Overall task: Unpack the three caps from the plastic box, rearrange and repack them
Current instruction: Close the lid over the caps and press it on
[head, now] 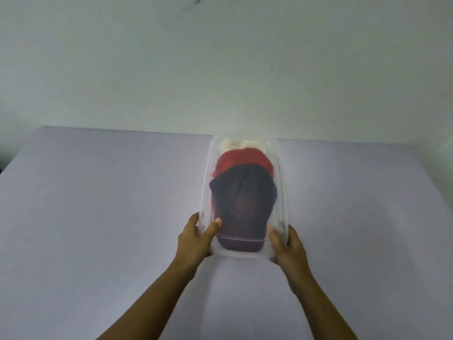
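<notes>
A clear plastic box point(282, 182) stands lengthwise on the pale lilac table, with three caps nested inside. A dark navy cap point(245, 195) lies nearest me, its brim at the near end. Behind it shows a red cap point(241, 159), and a cream cap point(241, 144) sits at the far end. My left hand point(196, 238) grips the box's near left corner, thumb on top. My right hand point(289, 246) grips the near right corner. The caps look hazy, as if seen through plastic; I cannot tell whether a lid is on.
The lilac table point(98, 217) spreads wide on both sides of the box. Its far edge meets a plain pale wall point(220, 69) just behind the box. The table's left corner drops off at the far left.
</notes>
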Demonstrator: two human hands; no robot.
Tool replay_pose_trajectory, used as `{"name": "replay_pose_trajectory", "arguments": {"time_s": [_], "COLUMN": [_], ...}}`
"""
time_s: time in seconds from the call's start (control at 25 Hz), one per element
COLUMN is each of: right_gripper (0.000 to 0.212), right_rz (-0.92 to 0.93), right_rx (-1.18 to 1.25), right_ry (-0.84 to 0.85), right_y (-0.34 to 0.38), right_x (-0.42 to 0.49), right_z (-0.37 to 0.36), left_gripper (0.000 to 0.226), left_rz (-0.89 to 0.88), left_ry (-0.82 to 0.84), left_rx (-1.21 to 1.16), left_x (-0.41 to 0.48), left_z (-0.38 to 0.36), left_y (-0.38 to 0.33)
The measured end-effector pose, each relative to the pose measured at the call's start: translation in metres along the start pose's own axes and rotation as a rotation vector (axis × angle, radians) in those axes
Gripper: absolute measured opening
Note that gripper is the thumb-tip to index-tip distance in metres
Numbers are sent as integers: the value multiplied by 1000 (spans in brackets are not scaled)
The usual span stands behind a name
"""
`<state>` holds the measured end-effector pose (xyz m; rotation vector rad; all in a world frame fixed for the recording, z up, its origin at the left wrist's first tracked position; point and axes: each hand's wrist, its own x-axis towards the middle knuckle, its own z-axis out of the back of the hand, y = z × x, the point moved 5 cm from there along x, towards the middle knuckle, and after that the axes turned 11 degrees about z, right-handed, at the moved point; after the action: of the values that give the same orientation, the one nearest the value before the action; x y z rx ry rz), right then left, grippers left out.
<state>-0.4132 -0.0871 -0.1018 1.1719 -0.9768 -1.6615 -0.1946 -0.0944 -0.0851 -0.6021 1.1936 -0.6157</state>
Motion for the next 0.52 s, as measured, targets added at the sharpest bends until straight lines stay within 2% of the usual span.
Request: {"name": "replay_pose_trajectory", "arguments": {"time_s": [0.16,0.52], "right_gripper": [63,69], "right_rz": [-15,-22], "right_rx": [0,-15], "right_ry": [17,114], "right_y": [9,9], "right_x": [55,109], "right_z": [0,-13], "left_gripper": [65,69], "left_rz": [41,107], "left_ry": [-7,-56], "left_rx": [-37,-97], "left_x": [38,86], "left_z": [-16,-26], "left_y": [-33,-48]}}
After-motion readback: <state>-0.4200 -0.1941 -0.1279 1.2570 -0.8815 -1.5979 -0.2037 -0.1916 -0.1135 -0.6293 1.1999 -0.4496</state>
